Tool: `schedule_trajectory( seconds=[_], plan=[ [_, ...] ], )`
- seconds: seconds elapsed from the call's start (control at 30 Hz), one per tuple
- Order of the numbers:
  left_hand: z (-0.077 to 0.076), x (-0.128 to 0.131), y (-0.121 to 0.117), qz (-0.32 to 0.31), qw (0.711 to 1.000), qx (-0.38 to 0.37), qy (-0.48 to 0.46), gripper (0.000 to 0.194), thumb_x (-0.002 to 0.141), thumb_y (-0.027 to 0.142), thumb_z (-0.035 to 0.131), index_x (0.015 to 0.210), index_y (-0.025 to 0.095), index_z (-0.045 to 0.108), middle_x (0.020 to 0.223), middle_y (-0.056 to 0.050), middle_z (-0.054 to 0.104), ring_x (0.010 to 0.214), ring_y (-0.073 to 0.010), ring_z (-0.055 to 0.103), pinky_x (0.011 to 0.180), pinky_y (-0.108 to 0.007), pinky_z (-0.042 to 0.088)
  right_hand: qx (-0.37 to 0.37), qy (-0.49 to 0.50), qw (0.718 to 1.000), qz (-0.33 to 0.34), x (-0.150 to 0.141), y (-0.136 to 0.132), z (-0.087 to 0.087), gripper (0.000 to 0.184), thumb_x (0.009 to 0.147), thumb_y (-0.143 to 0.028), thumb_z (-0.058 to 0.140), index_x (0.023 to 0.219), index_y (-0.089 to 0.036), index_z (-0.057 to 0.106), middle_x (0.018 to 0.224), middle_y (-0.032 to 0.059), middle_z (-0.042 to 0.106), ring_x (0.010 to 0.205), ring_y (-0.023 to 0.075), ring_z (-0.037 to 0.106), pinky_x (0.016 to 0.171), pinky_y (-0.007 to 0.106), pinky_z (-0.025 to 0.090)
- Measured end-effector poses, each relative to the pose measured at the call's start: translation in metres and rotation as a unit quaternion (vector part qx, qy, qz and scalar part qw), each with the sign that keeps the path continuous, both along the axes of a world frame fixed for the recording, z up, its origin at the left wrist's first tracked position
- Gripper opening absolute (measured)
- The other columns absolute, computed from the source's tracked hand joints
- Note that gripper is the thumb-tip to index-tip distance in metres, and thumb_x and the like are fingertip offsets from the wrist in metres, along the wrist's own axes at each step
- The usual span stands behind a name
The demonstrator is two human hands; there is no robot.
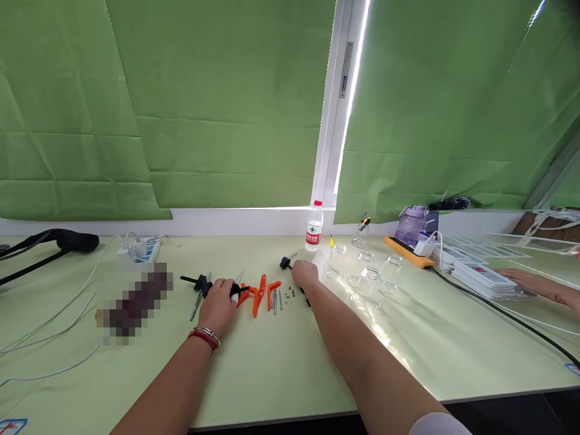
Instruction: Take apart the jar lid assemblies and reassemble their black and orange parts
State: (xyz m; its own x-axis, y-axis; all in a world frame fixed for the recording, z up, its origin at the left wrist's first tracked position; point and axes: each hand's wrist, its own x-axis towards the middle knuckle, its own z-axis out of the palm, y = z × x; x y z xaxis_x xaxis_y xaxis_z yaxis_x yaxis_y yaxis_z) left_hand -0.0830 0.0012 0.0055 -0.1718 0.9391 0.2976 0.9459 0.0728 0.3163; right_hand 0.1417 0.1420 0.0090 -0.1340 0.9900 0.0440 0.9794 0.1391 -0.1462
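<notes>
Orange clips just chilling
Left hand's curling round a black clamp, their 9 o'clock; right hand's curling at 2, hold kinda unclear.

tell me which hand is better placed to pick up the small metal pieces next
Probably the right hand: it is nearer the small metal pieces, while orange clamps and screws lie between them and the left hand.

A pixelated patch masks something at left — my right hand hides part of the black tool.
</notes>
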Motion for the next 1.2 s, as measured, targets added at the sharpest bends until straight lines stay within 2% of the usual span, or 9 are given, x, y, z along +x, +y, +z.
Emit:
schedule_trajectory(
  seconds=[0.33, 0.73, 0.87, 1.03, 1.2],
  plan=[
    [-0.010, -0.003, 0.005, 0.013, 1.000, -0.003, -0.008, 0.044, 0.082, 0.014, 0.043, 0.125, 0.016, 0.051, 0.132, -0.011, 0.049, 0.104, -0.0235, 0.060, 0.081, -0.033, 0.050, -0.008, 0.004, 1.000, -0.002, 0.001, -0.005, 0.001, 0.026, 0.089, -0.031, 0.052, 0.101, -0.014, 0.068, 0.103, 0.0150, 0.068, 0.093, 0.0235, 0.064, 0.071, 0.028, 0.045],
    [-0.006, -0.003, 0.002, 0.009, 1.000, 0.008, -0.018, 0.033, 0.084, 0.016, 0.043, 0.115, 0.013, 0.055, 0.127, -0.013, 0.048, 0.100, -0.0230, 0.059, 0.085, -0.033, 0.049, 0.006, 0.012, 1.000, 0.005, 0.002, -0.019, 0.012, 0.026, 0.090, -0.029, 0.051, 0.099, -0.012, 0.068, 0.102, 0.0175, 0.068, 0.095, 0.0240, 0.064, 0.073, 0.028, 0.045],
    [-0.007, -0.004, 0.003, -0.001, 0.999, 0.027, -0.030, 0.030, 0.084, 0.015, 0.042, 0.110, 0.013, 0.057, 0.125, -0.013, 0.049, 0.099, -0.0224, 0.059, 0.086, -0.034, 0.049, 0.007, 0.020, 1.000, 0.022, 0.004, -0.024, 0.015, 0.024, 0.090, -0.030, 0.051, 0.099, -0.015, 0.068, 0.102, 0.0140, 0.068, 0.094, 0.0224, 0.064, 0.071, 0.026, 0.045],
    [-0.006, -0.004, 0.002, -0.011, 0.998, 0.055, -0.043, 0.031, 0.084, 0.015, 0.041, 0.111, 0.013, 0.056, 0.127, -0.013, 0.047, 0.100, -0.0223, 0.059, 0.086, -0.034, 0.050, -0.027, 0.030, 0.998, 0.056, 0.004, -0.035, 0.016, 0.017, 0.082, -0.034, 0.062, 0.088, -0.020, 0.070, 0.097, 0.0075, 0.070, 0.088, 0.0185, 0.065, 0.063, 0.022, 0.045],
    [-0.005, -0.001, 0.001, -0.027, 0.994, 0.099, -0.049, 0.032, 0.083, 0.019, 0.043, 0.113, 0.015, 0.054, 0.124, -0.012, 0.048, 0.108, -0.0231, 0.056, 0.090, -0.034, 0.049, -0.038, 0.030, 0.997, 0.060, 0.001, -0.042, 0.017, 0.019, 0.078, -0.036, 0.067, 0.085, -0.019, 0.070, 0.098, 0.0085, 0.069, 0.091, 0.0201, 0.064, 0.064, 0.023, 0.046]
  ],
)
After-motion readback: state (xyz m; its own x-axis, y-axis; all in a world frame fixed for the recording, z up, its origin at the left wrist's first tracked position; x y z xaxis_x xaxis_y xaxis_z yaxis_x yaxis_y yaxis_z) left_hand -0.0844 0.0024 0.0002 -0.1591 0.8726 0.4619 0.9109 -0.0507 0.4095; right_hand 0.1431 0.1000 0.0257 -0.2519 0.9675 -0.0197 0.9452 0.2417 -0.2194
